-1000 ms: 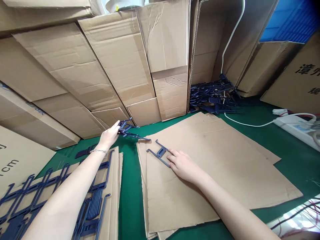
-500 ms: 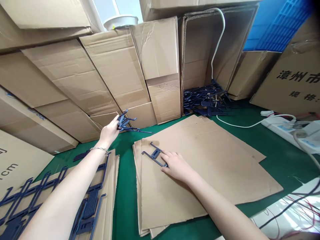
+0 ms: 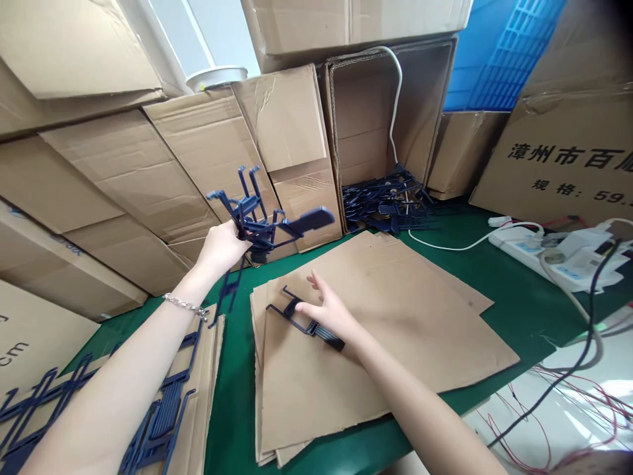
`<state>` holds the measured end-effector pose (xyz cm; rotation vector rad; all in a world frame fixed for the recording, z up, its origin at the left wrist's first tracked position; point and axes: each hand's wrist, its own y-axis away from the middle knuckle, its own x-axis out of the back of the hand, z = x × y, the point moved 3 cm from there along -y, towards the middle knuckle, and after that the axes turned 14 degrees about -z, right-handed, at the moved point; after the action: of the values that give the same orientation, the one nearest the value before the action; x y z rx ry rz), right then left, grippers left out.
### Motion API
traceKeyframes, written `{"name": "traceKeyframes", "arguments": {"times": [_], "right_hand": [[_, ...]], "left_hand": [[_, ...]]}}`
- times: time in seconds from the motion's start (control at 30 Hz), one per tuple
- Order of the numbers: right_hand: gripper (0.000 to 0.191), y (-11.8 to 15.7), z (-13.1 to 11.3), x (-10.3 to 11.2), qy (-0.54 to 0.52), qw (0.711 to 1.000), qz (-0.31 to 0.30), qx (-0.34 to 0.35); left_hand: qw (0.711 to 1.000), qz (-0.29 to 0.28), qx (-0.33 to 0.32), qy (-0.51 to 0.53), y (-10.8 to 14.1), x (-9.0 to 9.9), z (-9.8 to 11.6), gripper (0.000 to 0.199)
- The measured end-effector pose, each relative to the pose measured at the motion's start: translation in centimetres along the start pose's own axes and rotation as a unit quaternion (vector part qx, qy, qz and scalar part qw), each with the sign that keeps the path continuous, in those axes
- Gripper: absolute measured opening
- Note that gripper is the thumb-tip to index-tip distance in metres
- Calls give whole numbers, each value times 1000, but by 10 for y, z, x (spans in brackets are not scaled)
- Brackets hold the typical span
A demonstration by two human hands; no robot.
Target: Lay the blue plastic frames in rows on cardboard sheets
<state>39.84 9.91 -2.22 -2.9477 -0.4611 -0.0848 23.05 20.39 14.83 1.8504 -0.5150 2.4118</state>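
Observation:
A bunch of dark blue plastic brackets (image 3: 254,221) with hooked arms is gripped in my left hand (image 3: 222,247), raised over the green table. My right hand (image 3: 333,313) is just above the cardboard sheets, its thumb and fingers apart. Under it a single dark blue plastic bracket (image 3: 311,327) lies flat on the top cardboard sheet (image 3: 376,376); the hand partly covers it, and whether the thumb touches it I cannot tell. More such brackets (image 3: 165,412) are laid out on another cardboard stack at the lower left, partly behind my left forearm.
An open carton (image 3: 336,132) on its side holds a heap of dark blue parts (image 3: 386,201). A white cable (image 3: 398,86) hangs out of it. On the right are a white power strip (image 3: 548,247) and a blue crate (image 3: 499,53). Cartons line the back of the green table (image 3: 237,369).
My left hand has brought its bunch of brackets up and nearer, and they fan out more. My right hand has lifted off the single bracket and its fingers have spread. The view has shifted right.

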Motion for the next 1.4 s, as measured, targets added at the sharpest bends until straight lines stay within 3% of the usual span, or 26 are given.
{"name": "traceKeyframes", "arguments": {"times": [0.1,0.2,0.3,0.4,0.47,0.57,0.7,0.87,1.0,1.1,1.17,1.3,1.33,1.4], "right_hand": [[107,-5,2,7,-149,989,-4,16],[116,-8,3,12,-246,968,-44,32],[110,-9,2,19,-294,952,-49,66],[83,-9,1,28,-301,950,-17,79],[67,-9,1,32,-320,946,6,59],[60,-8,0,33,-373,927,34,19],[54,-6,-2,32,-412,909,57,-1],[20,-8,5,29,-432,899,34,-61],[15,-6,8,34,-449,890,18,-80],[15,-4,9,38,-459,886,16,-72],[17,-4,9,39,-464,883,20,-66],[16,-5,13,36,-474,877,33,-79],[15,-6,15,36,-475,875,36,-83],[11,-7,19,36,-476,874,45,-90]], "left_hand": [[975,-84,-35,205,0,-6,27,31],[901,-199,-42,383,4,-28,45,39],[858,-284,-33,428,12,-57,51,40],[832,-346,-29,433,24,-85,52,40],[796,-400,-29,453,35,-102,53,42],[755,-440,-17,486,49,-119,57,45],[761,-420,-31,494,57,-130,61,50],[773,-397,-64,490,55,-133,69,60],[782,-419,-58,458,57,-129,77,72],[788,-417,-48,450,59,-129,80,69],[775,-409,-47,480,59,-130,81,62],[704,-466,-14,535,55,-134,77,57],[717,-469,-8,516,51,-133,70,59],[812,-416,5,410,36,-128,45,62]]}}
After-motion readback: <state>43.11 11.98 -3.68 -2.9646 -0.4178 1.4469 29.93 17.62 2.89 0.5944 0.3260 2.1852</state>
